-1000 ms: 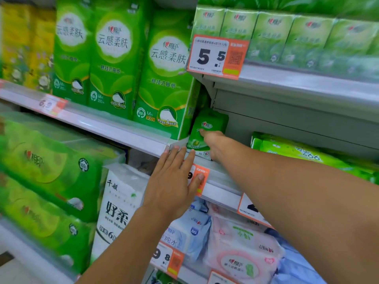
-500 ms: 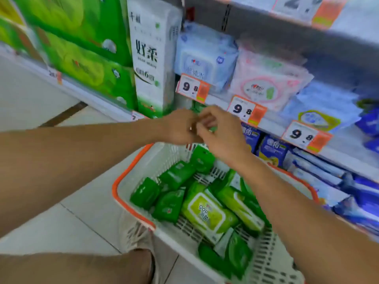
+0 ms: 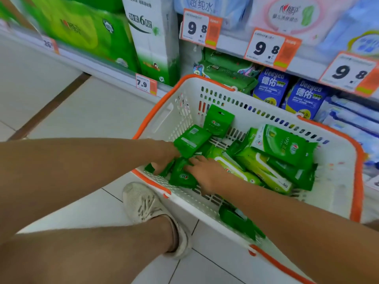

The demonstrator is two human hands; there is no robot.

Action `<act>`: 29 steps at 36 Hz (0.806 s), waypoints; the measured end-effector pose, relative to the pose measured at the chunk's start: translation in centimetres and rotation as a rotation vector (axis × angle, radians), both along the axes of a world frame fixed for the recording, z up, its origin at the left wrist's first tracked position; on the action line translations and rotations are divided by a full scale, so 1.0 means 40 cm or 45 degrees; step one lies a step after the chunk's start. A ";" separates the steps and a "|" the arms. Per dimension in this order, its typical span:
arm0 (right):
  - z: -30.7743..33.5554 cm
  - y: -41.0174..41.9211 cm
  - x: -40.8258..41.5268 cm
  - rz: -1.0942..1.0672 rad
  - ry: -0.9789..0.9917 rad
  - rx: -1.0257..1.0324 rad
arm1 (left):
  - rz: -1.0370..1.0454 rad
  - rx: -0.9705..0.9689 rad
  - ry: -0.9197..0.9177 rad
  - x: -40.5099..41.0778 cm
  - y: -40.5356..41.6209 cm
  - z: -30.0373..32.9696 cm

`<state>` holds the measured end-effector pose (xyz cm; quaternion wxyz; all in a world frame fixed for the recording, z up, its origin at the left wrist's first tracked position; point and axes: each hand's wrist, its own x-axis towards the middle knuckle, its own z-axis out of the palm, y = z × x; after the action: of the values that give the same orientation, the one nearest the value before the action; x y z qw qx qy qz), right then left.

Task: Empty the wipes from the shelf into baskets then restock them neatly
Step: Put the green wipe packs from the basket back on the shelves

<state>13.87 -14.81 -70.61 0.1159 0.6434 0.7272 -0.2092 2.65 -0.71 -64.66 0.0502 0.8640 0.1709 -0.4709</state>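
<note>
While both arms reach down past a pale shoe (image 3: 151, 210) on the tiled floor (image 3: 67, 119), the action is all inside the basket (image 3: 207, 203). The left hand (image 3: 164, 162) is down among the small green wipe packs (image 3: 182, 177), its fingers buried between them, so whether they grip one I cannot tell. The right hand (image 3: 205, 171) lies with fingers loosely spread, flat on top of the same cluster, pressing rather than pinching. Larger wipe packs (image 3: 266, 171) lie heaped on the right side of the basket, and one small hanging pack (image 3: 218, 119) leans on the far wall. These look light, soft and crinkly, with slick film that may slide; I'd take each across its flat faces, or gather several at once. Beyond the basket, the low shelf (image 3: 231, 46) carries more green packs (image 3: 225, 68), blue packs (image 3: 270, 87) and orange price tags (image 3: 200, 27); tall tissue bundles (image 3: 151, 37) stand to the left.
</note>
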 end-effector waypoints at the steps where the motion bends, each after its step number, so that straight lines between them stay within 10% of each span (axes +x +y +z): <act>1: -0.017 0.000 -0.012 0.029 -0.029 -0.010 | 0.043 -0.039 0.003 0.000 0.007 0.000; 10: -0.041 0.008 -0.033 -0.118 -0.007 0.315 | 0.559 -0.230 -0.338 -0.011 0.054 0.014; 23: 0.292 0.044 0.201 -1.581 1.026 0.965 | 1.609 -0.781 -0.878 0.086 0.123 0.242; 29: 0.451 0.084 0.194 -1.593 1.393 0.833 | 1.786 -0.990 -1.015 0.153 0.083 0.301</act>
<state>21.63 -11.46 -52.59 -0.5721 0.7334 0.2201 -0.2939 8.77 2.59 -52.60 0.6715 0.5821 0.4580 -0.0215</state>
